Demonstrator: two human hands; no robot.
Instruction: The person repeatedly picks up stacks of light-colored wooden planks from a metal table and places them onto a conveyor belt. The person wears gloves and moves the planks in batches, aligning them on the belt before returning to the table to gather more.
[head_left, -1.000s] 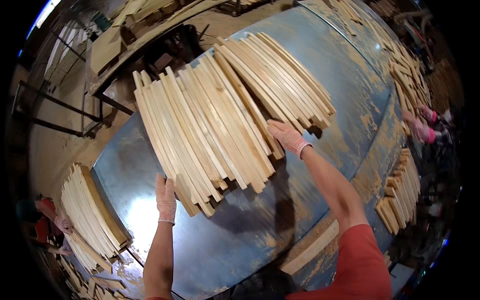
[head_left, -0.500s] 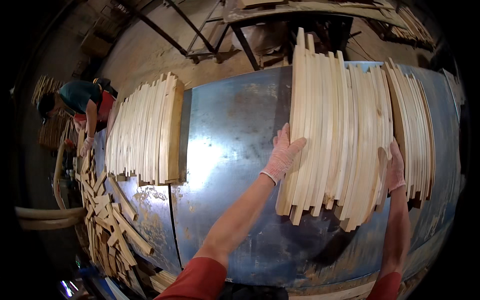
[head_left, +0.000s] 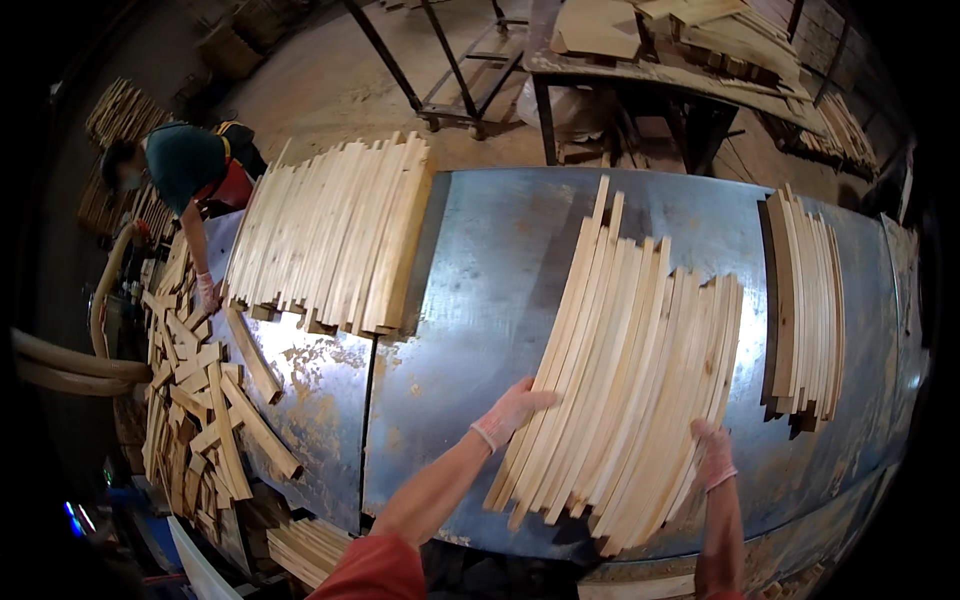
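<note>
A wide row of pale wooden strips (head_left: 630, 370) lies on the metal table (head_left: 480, 270) in front of me, tilted, with uneven ends. My left hand (head_left: 514, 411), in a pale pinkish glove, presses against its left side with the thumb over the edge. On the opposite side my right hand (head_left: 713, 456), gloved alike, grips the right edge. Between them the two hands squeeze the row together. A narrower stack of strips (head_left: 803, 310) stands apart to the right, with a gap between it and the row.
Another large stack of strips (head_left: 330, 235) stands on the left of the table. Beyond it a co-worker in a dark green shirt (head_left: 186, 165) bends over a heap of loose short pieces (head_left: 205, 410). A wood-laden workbench (head_left: 640, 72) and a wheeled metal frame (head_left: 455, 112) stand behind.
The row of strips has come toward me and to the left between my hands, away from the narrower stack on the right. My view has shifted too.
</note>
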